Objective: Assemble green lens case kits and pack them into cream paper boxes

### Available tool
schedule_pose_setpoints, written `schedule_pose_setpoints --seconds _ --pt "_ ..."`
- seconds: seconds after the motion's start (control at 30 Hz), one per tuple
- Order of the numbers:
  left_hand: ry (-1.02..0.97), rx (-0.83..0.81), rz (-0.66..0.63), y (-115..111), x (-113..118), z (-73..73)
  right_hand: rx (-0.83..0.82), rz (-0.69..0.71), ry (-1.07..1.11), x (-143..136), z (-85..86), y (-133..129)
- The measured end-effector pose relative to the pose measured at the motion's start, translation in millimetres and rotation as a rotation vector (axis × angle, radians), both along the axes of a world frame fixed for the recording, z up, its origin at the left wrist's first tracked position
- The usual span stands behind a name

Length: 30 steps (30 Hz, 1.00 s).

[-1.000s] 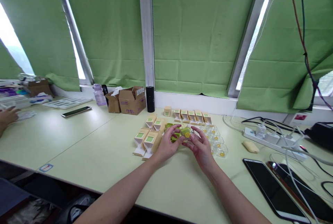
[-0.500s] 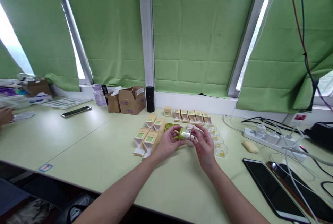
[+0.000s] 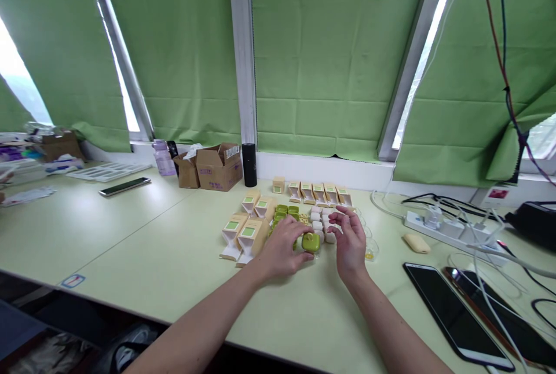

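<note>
My left hand has its thumb and fingers around a small clear container with a glossy green square top, low over the table. To the right, my right hand is raised with its fingers curled and apart, nothing in them. Between and beyond the hands lie several white rounded pieces and small yellow pieces. Several green square pieces stand behind my left hand, which partly covers them. Clear cups with yellow centres sit right of my right hand, partly hidden by it.
Open small cartons stand left of my left hand, and a row of more cartons lies at the back. To the right are phones, a power strip and loose cables. Cardboard boxes stand by the wall.
Both hands were together on the clear container with its green part facing left. Now it is lower, its green top facing me, in my left hand alone; my right hand has let go.
</note>
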State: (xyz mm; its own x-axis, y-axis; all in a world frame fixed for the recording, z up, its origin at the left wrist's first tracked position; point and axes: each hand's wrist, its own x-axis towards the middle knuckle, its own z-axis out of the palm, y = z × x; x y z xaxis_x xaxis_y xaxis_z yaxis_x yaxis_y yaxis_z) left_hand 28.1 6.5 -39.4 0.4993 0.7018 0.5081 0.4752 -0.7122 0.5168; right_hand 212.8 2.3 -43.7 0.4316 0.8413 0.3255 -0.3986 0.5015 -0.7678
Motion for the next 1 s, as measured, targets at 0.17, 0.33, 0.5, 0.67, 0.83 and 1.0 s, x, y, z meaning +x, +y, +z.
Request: schedule_pose_setpoints --seconds 0.17,0.33,0.5,0.67,0.83,1.0 --pt "0.145 -0.018 0.023 -5.0 3.3 2.9 -0.033 -0.002 -0.034 0.9 -0.7 -0.3" --pt "0.215 -0.022 0.033 -7.5 7.2 5.0 -0.044 0.017 -0.013 -1.1 0.5 -1.6" --pt "0.291 -0.009 0.035 -8.9 9.6 5.7 -0.049 0.02 -0.018 -2.6 0.9 -1.8" --pt "0.322 -0.02 0.036 -11.4 9.6 7.7 -0.044 0.023 -0.031 -2.3 0.6 -1.7" --pt "0.193 0.006 0.053 -2.8 3.3 14.4 -0.041 0.026 -0.038 -1.3 0.2 -1.6" --pt "0.103 0.054 0.202 20.2 -8.1 25.2 -0.043 0.013 -0.057 -0.7 -0.9 -0.4"
